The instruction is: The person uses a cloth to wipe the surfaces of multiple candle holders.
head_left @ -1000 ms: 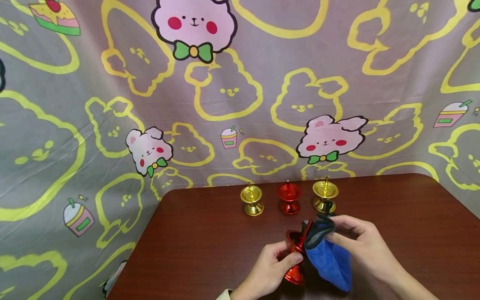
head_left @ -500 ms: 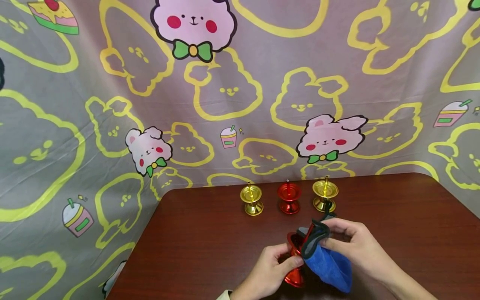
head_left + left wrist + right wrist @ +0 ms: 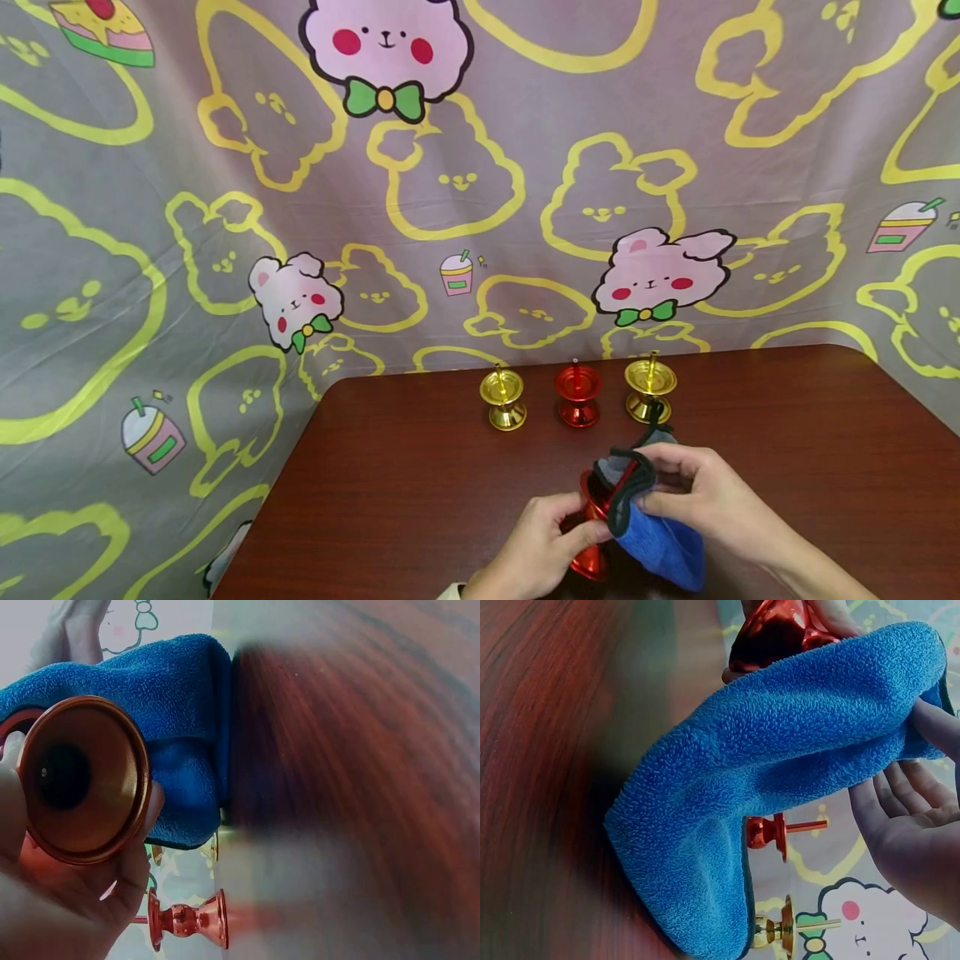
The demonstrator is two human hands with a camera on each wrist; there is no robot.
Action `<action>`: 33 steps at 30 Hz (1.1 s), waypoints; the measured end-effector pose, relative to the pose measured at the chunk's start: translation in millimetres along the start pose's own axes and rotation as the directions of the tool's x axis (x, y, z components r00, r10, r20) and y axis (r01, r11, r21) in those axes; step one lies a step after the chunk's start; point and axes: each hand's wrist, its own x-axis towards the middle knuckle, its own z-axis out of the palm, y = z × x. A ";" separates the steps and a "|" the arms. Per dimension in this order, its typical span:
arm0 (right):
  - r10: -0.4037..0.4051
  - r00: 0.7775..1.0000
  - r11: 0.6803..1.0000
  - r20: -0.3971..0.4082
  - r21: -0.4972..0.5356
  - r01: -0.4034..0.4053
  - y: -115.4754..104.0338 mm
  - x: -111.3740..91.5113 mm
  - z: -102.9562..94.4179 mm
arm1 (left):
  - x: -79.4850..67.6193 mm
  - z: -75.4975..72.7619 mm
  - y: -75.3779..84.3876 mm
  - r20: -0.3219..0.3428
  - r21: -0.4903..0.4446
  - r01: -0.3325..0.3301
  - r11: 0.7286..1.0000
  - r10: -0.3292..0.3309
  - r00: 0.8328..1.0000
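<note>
A person's two hands work close together over a dark reddish-brown wooden bench (image 3: 420,467), near its front edge. The left hand (image 3: 536,550) has its fingers and thumb curled around a shiny red metal candle holder (image 3: 592,525), gripping it by the narrow waist and tilting it off the bench. The left wrist view looks straight into the holder's round flared base. The right hand (image 3: 701,500) pinches a blue cloth (image 3: 660,546) with a dark edge, pressing it against the top of the held candle holder; the rest of the cloth hangs down to the right of it. At the back of the bench three more holders stand upright in a row: a gold one (image 3: 503,400) on the left, a red one (image 3: 578,395) in the middle, another gold one (image 3: 649,390) on the right. Behind hangs a grey backdrop (image 3: 225,250) printed with pink cartoon bunnies and yellow outlines
</note>
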 end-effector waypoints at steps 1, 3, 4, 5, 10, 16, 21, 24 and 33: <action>0.005 1.000 1.000 0.004 -0.005 -0.005 0.0 -0.2 0.0 | 0.1 0.0 0.1 0.002 0.016 -0.008 1.000 0.008 1.000; 0.014 1.000 1.000 0.010 -0.021 -0.014 0.2 -0.5 0.2 | 0.5 -0.1 0.2 0.010 0.039 -0.021 0.999 0.020 1.000; 0.019 1.000 0.999 0.011 -0.031 -0.019 0.3 -0.6 0.4 | 0.7 -0.1 0.3 0.015 0.047 -0.025 0.999 0.025 1.000; 0.025 1.000 0.999 0.009 -0.039 -0.025 0.5 -0.5 0.7 | 0.8 -0.2 0.5 0.019 0.057 -0.026 0.998 0.024 1.000; 0.046 0.999 0.996 -0.012 -0.070 -0.047 0.6 1.4 3.6 | 1.5 0.0 1.6 0.025 0.103 -0.024 0.994 0.022 0.999; 0.051 0.997 0.993 -0.056 -0.104 -0.057 1.0 5.6 11.9 | 1.3 0.2 3.8 0.001 0.251 -0.050 0.967 0.052 0.999; 0.078 0.989 0.993 -0.126 -0.078 -0.089 1.1 7.8 21.0 | 0.4 1.2 6.4 -0.042 0.445 -0.077 0.892 0.106 0.993; 0.090 0.984 0.994 -0.155 -0.049 -0.098 0.0 9.2 24.4 | 0.8 2.0 7.4 -0.062 0.518 -0.090 0.850 0.143 0.988; 0.210 0.956 0.975 -0.205 -0.035 -0.221 -1.1 14.0 25.2 | 2.2 2.4 6.1 -0.065 0.585 -0.100 0.805 0.170 0.983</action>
